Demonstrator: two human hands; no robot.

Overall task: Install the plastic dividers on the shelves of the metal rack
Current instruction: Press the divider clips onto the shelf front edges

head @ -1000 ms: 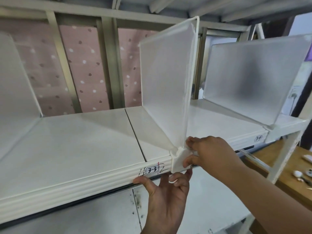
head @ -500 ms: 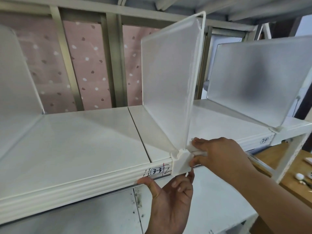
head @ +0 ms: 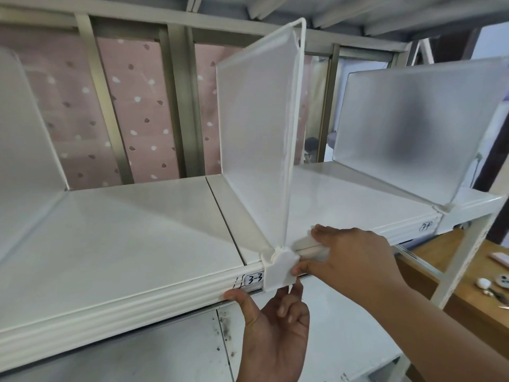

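Camera nearer; divider clip (head: 280, 268) between both hands.

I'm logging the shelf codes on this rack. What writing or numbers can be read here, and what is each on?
"3-3": handwritten on a small white label on the front lip of the shelf, just left of the divider clip, which covers the label's right end.
A second handwritten label on the front lip further right: too small and blurred to read.
No other text is visible.
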